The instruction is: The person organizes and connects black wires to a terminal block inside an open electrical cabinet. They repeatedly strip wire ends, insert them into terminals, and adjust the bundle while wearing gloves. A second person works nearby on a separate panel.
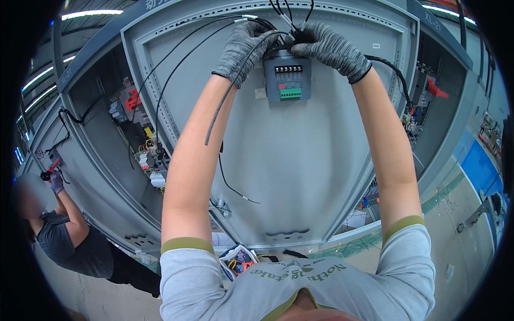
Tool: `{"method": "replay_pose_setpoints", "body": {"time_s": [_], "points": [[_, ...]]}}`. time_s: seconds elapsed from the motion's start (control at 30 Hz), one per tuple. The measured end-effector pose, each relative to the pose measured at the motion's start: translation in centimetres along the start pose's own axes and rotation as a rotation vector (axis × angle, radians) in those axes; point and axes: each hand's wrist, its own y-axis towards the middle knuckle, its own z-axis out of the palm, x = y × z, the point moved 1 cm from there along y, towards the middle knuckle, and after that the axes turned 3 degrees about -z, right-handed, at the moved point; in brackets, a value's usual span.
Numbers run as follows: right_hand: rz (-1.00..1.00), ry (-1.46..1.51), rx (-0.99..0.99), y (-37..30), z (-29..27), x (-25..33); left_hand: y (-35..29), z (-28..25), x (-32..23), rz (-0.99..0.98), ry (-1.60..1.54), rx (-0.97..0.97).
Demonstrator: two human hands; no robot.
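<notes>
Both my hands wear grey knitted gloves and are raised together at the top of a grey cabinet door panel (pixel 300 155). With bent fingers my left hand (pixel 247 52) holds black wires (pixel 214 109), some marked with white sleeves; one free end hangs across my forearm. Close beside it, my right hand (pixel 333 52) pinches the same dark bundle; its fingertips are partly hidden among the wires. Directly below both hands is a dark grey electrical module (pixel 272 85), mounted on the panel, with a black screw terminal row and a green connector block (pixel 290 93).
Open cabinet bays with wiring and red switch handles (pixel 438 90) flank the panel. A thick black cable (pixel 393 67) runs off to the right. Below stands a tool bag (pixel 238 262). At far left another person (pixel 75 241) holds a red tool (pixel 52 167) at a neighbouring panel.
</notes>
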Motion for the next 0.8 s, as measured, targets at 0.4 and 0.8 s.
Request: {"method": "replay_pose_setpoints", "body": {"time_s": [0.4, 0.8], "points": [[-0.080, 0.170, 0.004, -0.5, 0.0, -0.9, -1.6, -0.8, -0.2, -0.126, -0.255, 0.183], [-0.015, 0.196, 0.031, -0.4, -0.3, -0.5, -1.6, -0.4, -0.3, -0.167, -0.221, 0.132]]}}
